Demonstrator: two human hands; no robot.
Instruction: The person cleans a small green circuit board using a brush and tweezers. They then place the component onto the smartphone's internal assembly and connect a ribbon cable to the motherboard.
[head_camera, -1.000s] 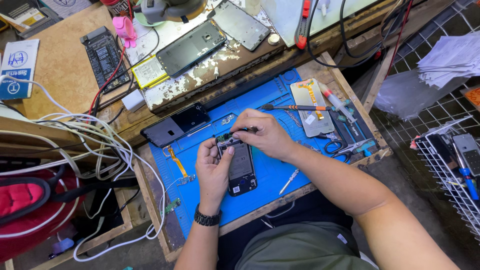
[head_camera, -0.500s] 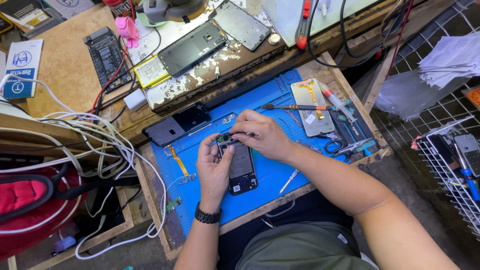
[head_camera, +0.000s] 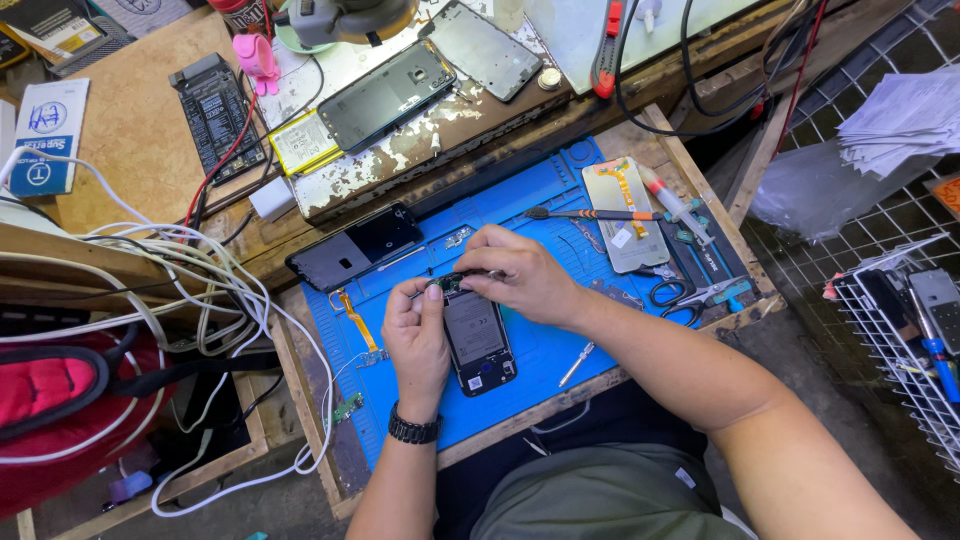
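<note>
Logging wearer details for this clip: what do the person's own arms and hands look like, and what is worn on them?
Both forearms are bare, with no sleeves or gloves in view. The left hand has a black band, like a watch or bracelet, around its wrist. The right hand and its wrist carry nothing; I can see no rings on either.

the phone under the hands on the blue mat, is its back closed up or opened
Opened. The phone lies flat on the blue mat with no back cover, its battery and inner frame exposed, while both hands work at its top end.

opened phone (head_camera: 478, 342) on mat (head_camera: 520, 205), scissors (head_camera: 690, 296) right, probably screwdriver (head_camera: 577, 364) beside
</note>
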